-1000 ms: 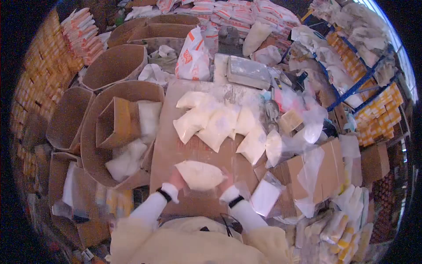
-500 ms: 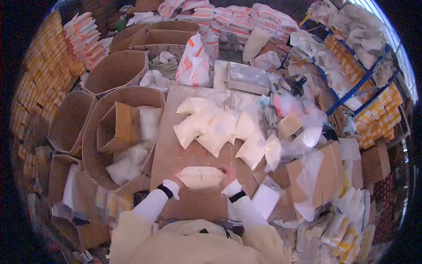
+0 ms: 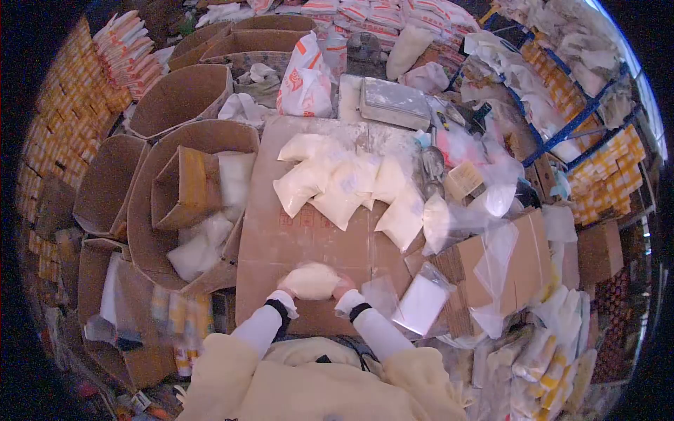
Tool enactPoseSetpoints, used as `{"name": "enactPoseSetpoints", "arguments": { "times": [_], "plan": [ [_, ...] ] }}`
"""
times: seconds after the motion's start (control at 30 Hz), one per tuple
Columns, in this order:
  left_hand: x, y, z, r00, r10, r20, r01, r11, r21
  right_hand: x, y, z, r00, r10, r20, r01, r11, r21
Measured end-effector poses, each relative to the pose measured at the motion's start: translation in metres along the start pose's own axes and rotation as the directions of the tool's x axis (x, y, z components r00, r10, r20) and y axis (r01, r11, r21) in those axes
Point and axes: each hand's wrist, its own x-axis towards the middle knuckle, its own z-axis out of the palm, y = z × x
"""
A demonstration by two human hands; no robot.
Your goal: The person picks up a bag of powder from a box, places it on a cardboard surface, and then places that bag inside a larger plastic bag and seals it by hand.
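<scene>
Between my two hands is a plump bag of cream-coloured powder [image 3: 309, 281], close to the near edge of the cardboard-covered table [image 3: 302, 245]. My left hand [image 3: 287, 289] grips its left end, and my right hand [image 3: 343, 286] grips its right end. The fingers are partly hidden by the bag and blurred. Beyond it, several similar filled powder bags [image 3: 344, 189] lie in a loose pile on the cardboard. A pack of white sheets [image 3: 423, 303] in clear plastic lies to the right of my right hand.
Open cardboard boxes [image 3: 184, 100] stand along the left, one holding filled clear bags [image 3: 203, 249]. A dusty scale [image 3: 395, 102] and an upright white-and-orange sack [image 3: 305, 78] are at the table's far end. Flattened cardboard [image 3: 502, 263] and a blue-framed rack [image 3: 562, 144] are on the right.
The held bag has moved slightly left and looks rounder, with my hands closer together. My view has tilted down a little, so the surroundings sit higher.
</scene>
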Motion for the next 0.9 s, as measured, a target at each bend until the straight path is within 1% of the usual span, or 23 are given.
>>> {"name": "enactPoseSetpoints", "arguments": {
  "times": [0.03,0.07,0.1,0.13,0.17,0.2,0.23,0.27,0.3,0.33,0.37,0.4,0.47,0.5,0.57,0.6,0.67,0.77,0.8,0.87,0.9],
  "plan": [
    [-0.011,0.015,0.009,0.999,0.018,-0.029,-0.016,0.997,0.069,0.005,0.0,-0.01,0.999,-0.024,0.02,0.028,0.978,-0.208],
    [-0.023,0.033,0.018,0.998,0.027,-0.06,-0.019,0.99,0.137,0.009,-0.002,-0.02,0.998,-0.044,0.045,0.058,0.912,-0.406],
    [-0.035,0.052,0.027,0.992,0.044,-0.117,-0.011,0.964,0.266,-0.003,-0.021,-0.025,0.995,-0.079,0.055,0.094,0.918,-0.386],
    [-0.044,0.064,0.032,0.987,0.077,-0.144,-0.003,0.892,0.452,-0.028,-0.054,-0.023,0.992,-0.111,0.065,0.127,0.922,-0.365],
    [-0.049,0.07,0.035,0.981,0.115,-0.154,0.01,0.77,0.638,-0.04,-0.072,-0.021,0.986,-0.15,0.075,0.166,0.925,-0.341],
    [-0.037,0.06,0.024,0.98,0.196,-0.043,-0.067,0.522,0.85,-0.036,-0.058,-0.021,0.974,-0.226,-0.024,0.19,0.865,-0.464],
    [-0.025,0.051,0.012,0.959,0.274,0.068,-0.13,0.214,0.968,-0.031,-0.046,-0.022,0.966,-0.259,-0.016,0.216,0.838,-0.501],
    [-0.014,0.046,0.004,0.934,0.289,0.21,-0.182,-0.121,0.976,-0.023,-0.038,-0.025,0.956,-0.294,-0.01,0.243,0.808,-0.537],
    [-0.014,0.049,0.001,0.939,0.316,0.134,-0.193,0.162,0.968,-0.02,-0.033,-0.028,0.946,-0.324,-0.002,0.264,0.775,-0.574],
    [-0.017,0.053,0.0,0.948,0.316,0.05,-0.192,0.435,0.88,-0.031,-0.045,-0.027,0.949,-0.314,-0.019,0.266,0.835,-0.481],
    [-0.023,0.059,0.001,0.956,0.293,-0.032,-0.181,0.671,0.719,-0.044,-0.059,-0.028,0.952,-0.303,-0.035,0.268,0.886,-0.379],
    [-0.035,0.066,0.009,0.934,0.357,0.013,-0.226,0.562,0.796,-0.053,-0.071,-0.027,0.954,-0.295,-0.05,0.272,0.924,-0.27],
    [-0.055,0.08,0.027,0.874,0.469,0.13,-0.299,0.307,0.904,-0.053,-0.074,-0.025,0.922,-0.385,-0.028,0.315,0.793,-0.521],
    [-0.055,0.079,0.026,0.871,0.475,0.127,-0.281,0.269,0.921,-0.055,-0.077,-0.023,0.904,-0.427,-0.009,0.325,0.702,-0.633],
    [-0.053,0.078,0.024,0.865,0.488,0.121,-0.243,0.196,0.95,-0.063,-0.086,-0.017,0.838,-0.545,0.012,0.393,0.59,-0.705],
    [-0.052,0.075,0.024,0.86,0.498,0.113,-0.238,0.194,0.952,-0.07,-0.085,-0.015,0.808,-0.588,0.027,0.413,0.534,-0.738],
    [-0.049,0.076,0.026,0.844,0.527,0.1,-0.229,0.184,0.956,-0.069,-0.083,-0.014,0.814,-0.58,0.036,0.395,0.507,-0.766],
    [-0.04,0.081,0.026,0.873,0.486,0.049,-0.208,0.279,0.938,-0.077,-0.102,-0.009,0.793,-0.606,0.057,0.388,0.432,-0.814],
    [-0.041,0.085,0.027,0.902,0.432,0.015,-0.185,0.353,0.917,-0.085,-0.112,-0.007,0.785,-0.617,0.061,0.382,0.403,-0.832],
    [-0.046,0.093,0.03,0.948,0.314,-0.044,-0.124,0.496,0.86,-0.101,-0.128,0.007,0.679,-0.652,0.337,0.565,0.17,-0.807],
    [-0.046,0.091,0.03,0.934,0.356,-0.012,-0.154,0.434,0.888,-0.105,-0.13,0.014,0.607,-0.644,0.466,0.643,0.054,-0.764]
  ]
}}
